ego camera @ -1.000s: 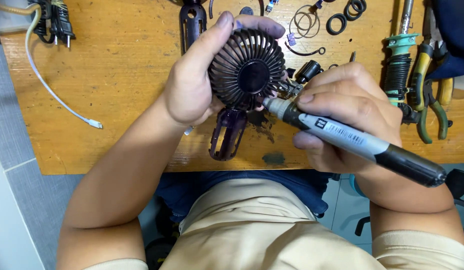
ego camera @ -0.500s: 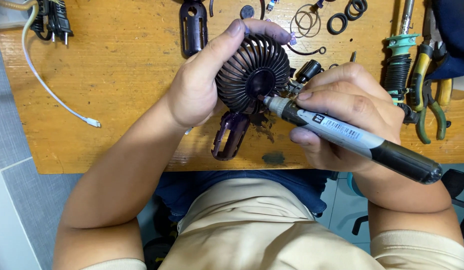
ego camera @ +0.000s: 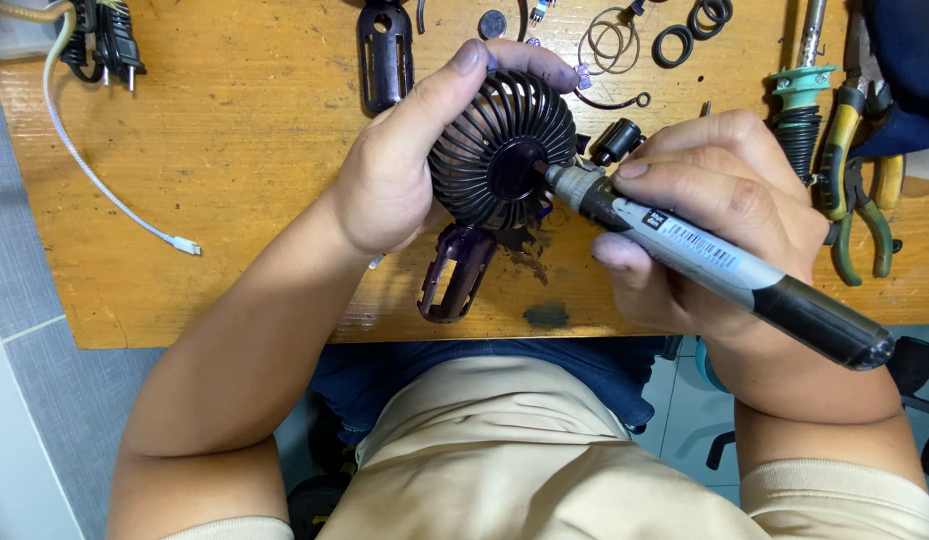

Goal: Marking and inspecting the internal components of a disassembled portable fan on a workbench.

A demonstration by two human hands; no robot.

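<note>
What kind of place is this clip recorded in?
Probably a small repair or hobby workbench: a scuffed wooden table strewn with pliers, rubber rings and loose plastic parts, while the hands work on a small fan using a pen-shaped power tool.

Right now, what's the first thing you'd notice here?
The round black fan grille, gripped in the left hand over the middle of the wooden table. Next, the grey electric screwdriver in the right hand, its tip at the grille's centre.
</note>
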